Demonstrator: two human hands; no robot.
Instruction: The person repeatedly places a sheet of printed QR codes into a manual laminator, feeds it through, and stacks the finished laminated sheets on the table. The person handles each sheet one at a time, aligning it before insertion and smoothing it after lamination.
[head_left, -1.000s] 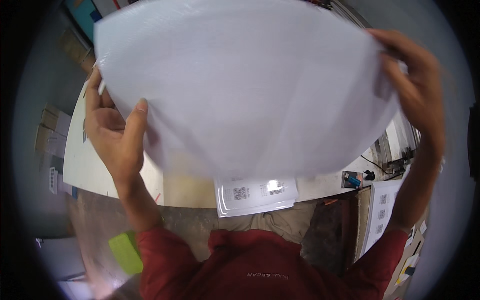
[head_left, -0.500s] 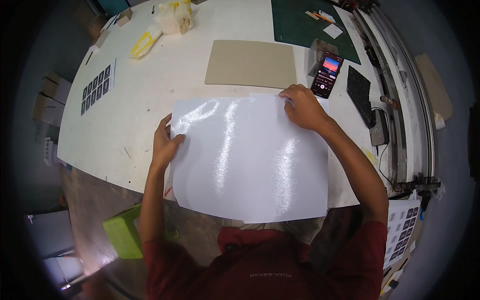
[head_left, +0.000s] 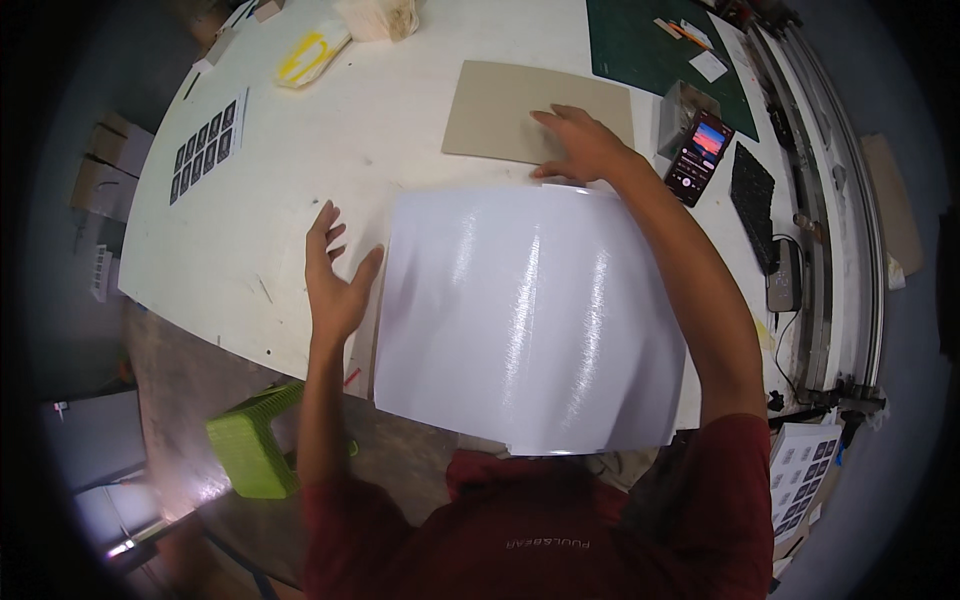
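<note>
Large glossy white sheets [head_left: 460,320] lie in front of me on the table and overhang its near edge, bowing slightly. Just off their left edge, my left hand [head_left: 338,290] is open, thumb and fingers apart, with nothing in it. My right hand [head_left: 588,148] reaches past the far edge of the sheets, fingers spread over a beige-grey board [head_left: 490,112]. Whether its fingertips touch the board I cannot tell. The right forearm passes over the right side of the sheets.
A phone [head_left: 699,158] leans by a clear box [head_left: 678,112], near a dark textured piece [head_left: 752,200] and a green cutting mat [head_left: 640,45]. A metal rail [head_left: 818,230] runs along the right. A printed sheet [head_left: 208,145] lies left; a green plastic basket [head_left: 245,450] stands below.
My left hand has let go of the sheets' left edge and opened. The right hand has left their far edge and moved over the board. The view has shifted a little.
</note>
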